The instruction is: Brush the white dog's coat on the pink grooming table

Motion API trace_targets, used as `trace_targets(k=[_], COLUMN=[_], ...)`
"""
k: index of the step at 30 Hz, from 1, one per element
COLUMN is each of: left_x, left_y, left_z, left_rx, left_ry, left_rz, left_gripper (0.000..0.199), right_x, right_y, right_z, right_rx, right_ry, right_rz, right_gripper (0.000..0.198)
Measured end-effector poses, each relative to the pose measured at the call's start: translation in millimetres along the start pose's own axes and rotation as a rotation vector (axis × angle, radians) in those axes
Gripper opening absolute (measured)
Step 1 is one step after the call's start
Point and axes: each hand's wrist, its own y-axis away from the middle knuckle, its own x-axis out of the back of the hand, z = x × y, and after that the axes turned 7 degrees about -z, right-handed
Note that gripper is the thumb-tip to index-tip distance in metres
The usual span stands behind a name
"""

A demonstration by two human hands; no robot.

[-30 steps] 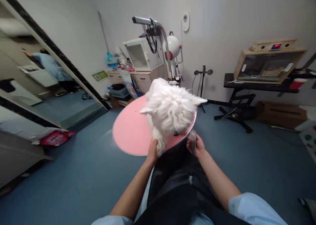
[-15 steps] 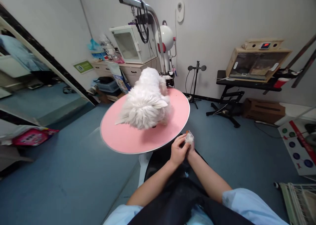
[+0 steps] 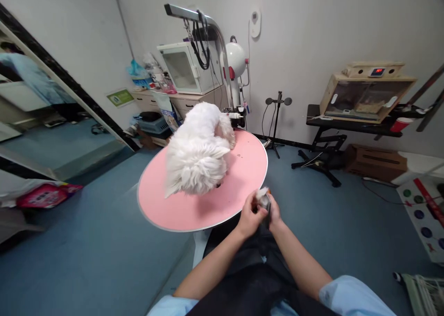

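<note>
- Facing you across the pink desk (image 3: 250,156), the white dog (image 3: 198,148) lies ahead and to the left of where you work, its head toward you and its rump at the far side; whether it stands or crouches you cannot tell from above.
- Your left hand (image 3: 250,218) is the nearer one to the dog, yet touches none of it; your right hand (image 3: 275,213) is farther out.
- Both hands are together at the small grey tool (image 3: 267,204), just outside the desk's near right rim; its long axis seems to point roughly away from you.
- Your right hand is wrapped about the tool. Your left fingers meet it and the white tuft of fur (image 3: 262,192) at its far end; how firmly they pinch the fur, you cannot tell.
- Against the frame a second ago, your left hand is off the dog's foreleg and beside your right, and the dog's head sits farther left.
- Against half a second ago, the tuft stands up more from the tool, and the hands remain together.
</note>
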Motion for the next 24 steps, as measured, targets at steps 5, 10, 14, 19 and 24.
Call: trace_targets(k=[5, 10, 14, 19, 24], left_x=[-8, 33, 153, 220, 153], left_y=[-7, 16, 95, 131, -27], left_z=[-2, 2, 22, 42, 25], left_rx=[0.019, 0.096, 0.248, 0.389, 0.278], left_ry=[-0.134, -0.301, -0.804, -1.239, -0.768], left_rz=[0.019, 0.09, 0.333, 0.686, 0.273], left_gripper=[0.024, 0.038, 0.042, 0.062, 0.049], right_x=[-13, -16, 12, 44, 34], right_y=[5, 8, -8, -34, -39], right_z=[0, -9, -39, -66, -58], right_rx=[0.088, 0.049, 0.079, -0.06, -0.071], right_ry=[0.005, 0.069, -0.03, -0.127, -0.129], right_rz=[0.168, 0.071, 0.228, 0.112, 0.037], right_gripper=[0.034, 0.035, 0.029, 0.018, 0.031])
